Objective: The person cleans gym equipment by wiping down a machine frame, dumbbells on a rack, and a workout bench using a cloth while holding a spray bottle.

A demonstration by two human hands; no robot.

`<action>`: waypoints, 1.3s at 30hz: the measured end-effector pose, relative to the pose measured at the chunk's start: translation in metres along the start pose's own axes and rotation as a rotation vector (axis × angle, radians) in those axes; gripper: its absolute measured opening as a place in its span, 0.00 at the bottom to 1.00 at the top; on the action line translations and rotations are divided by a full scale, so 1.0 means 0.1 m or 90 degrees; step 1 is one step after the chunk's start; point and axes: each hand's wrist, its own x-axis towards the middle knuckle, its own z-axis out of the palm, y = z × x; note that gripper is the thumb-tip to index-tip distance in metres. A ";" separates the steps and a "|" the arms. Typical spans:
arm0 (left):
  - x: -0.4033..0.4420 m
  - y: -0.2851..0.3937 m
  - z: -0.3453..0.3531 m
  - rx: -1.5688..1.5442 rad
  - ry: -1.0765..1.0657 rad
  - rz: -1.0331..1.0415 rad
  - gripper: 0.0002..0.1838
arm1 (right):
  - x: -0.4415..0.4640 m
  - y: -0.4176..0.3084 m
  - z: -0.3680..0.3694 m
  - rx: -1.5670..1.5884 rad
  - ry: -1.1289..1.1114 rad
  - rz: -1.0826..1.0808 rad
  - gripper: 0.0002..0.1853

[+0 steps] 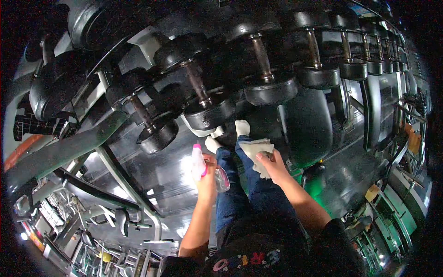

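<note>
My left hand [207,177] is wrapped round a spray bottle [199,161] with a white and pink head and a clear body, in front of my left leg. A pale, crumpled cloth [254,154] hangs from the closed fingers of my right hand [273,167], above my right leg. Both hands are apart from the dumbbells. Ahead of them, a row of black round-headed dumbbells with metal handles rests on a rack; the closest are one dumbbell [210,112] in front of my feet and a smaller one [157,134] to its left.
A padded bench [306,127] stands right of my feet, partly under the rack. On the left are a machine's grey frame [69,147] and a black seat pad [99,190]. More gym equipment lines the right edge. My feet are on the dark, shiny floor [173,177].
</note>
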 end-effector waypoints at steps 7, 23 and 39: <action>-0.08 -0.07 -0.01 -0.034 0.015 -0.032 0.12 | 0.42 -0.38 0.45 -0.073 0.031 -0.285 0.19; -0.27 -0.23 -0.40 -0.009 0.049 -0.026 0.10 | 0.98 -0.15 2.27 -0.854 -0.164 -0.535 0.09; -0.31 -0.61 -0.80 0.000 0.007 0.051 0.13 | 0.15 -0.84 0.57 -0.026 0.053 -0.275 0.18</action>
